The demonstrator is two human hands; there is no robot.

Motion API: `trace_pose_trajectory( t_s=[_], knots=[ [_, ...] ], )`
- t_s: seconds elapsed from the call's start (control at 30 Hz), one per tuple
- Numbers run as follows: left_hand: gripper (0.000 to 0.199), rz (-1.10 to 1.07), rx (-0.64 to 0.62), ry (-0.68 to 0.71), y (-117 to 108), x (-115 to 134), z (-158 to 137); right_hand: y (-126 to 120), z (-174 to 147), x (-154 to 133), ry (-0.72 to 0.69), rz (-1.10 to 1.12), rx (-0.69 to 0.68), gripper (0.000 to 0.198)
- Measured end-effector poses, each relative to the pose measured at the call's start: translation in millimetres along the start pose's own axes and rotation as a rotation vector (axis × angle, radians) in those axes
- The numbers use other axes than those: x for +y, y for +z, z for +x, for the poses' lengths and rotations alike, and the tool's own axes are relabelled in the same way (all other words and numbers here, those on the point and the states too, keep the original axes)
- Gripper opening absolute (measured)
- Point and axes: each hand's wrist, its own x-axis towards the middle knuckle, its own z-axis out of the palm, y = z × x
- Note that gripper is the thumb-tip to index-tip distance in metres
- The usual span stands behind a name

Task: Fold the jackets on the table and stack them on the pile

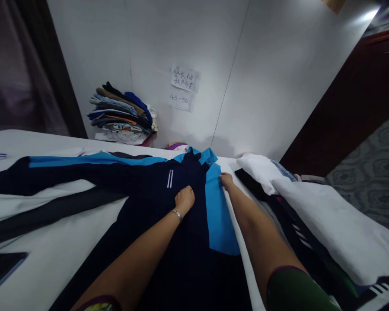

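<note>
A navy work jacket (155, 216) with bright blue collar and panels lies spread in front of me. One sleeve (74, 168) stretches out to the left; the other sleeve is not visible. Two pale stripes mark the chest. My left hand (184, 199), a bracelet at its wrist, is closed on the jacket's front near the middle. At the right edge, just below the collar, the fingers of my right hand (226, 179) pinch the blue panel (218, 211).
A white-covered table (61, 242) bears the jacket. Folded clothes (123, 114) are stacked at the back left against the wall. Loose garments, including a white one (337, 220), are heaped on the right. A dark flat device (3, 268) lies at the lower left. Handwritten paper signs (184, 80) hang on the wall.
</note>
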Motion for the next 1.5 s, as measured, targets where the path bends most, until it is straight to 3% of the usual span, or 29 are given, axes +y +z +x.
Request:
trace_pose_trajectory(
  t_s=[0.2,0.33,0.43,0.53,0.63,0.9,1.27,1.4,1.5],
  knots=[
    [0.036,0.016,0.053,0.065,-4,0,-8,3,-3,4,-0.042,-0.288,0.03,0.05],
    [0.039,0.038,0.149,0.387,-1,10,-21,7,-8,-9,-0.212,-0.468,-0.017,0.061],
    [0.052,0.108,0.043,0.509,16,8,-31,20,-13,-11,-0.304,-0.602,-0.127,0.063],
    [0.063,0.158,-0.053,0.468,32,1,-36,34,-14,-8,-0.297,-0.71,-0.243,0.06],
    [0.065,0.176,-0.054,0.448,37,-3,-37,40,-12,-6,-0.279,-0.771,-0.306,0.058],
    [0.063,0.159,-0.048,0.448,34,-2,-38,25,-23,-12,-0.369,-0.863,-0.212,0.063],
    [0.063,0.164,-0.05,0.432,33,-2,-40,44,0,-12,-0.211,-0.806,-0.298,0.068],
    [0.063,0.162,-0.059,0.431,33,-2,-40,35,-13,-19,-0.211,-0.783,-0.316,0.065],
    [0.062,0.171,-0.047,0.44,33,-2,-40,19,-48,-19,-0.25,-0.78,-0.311,0.062]
  ],
)
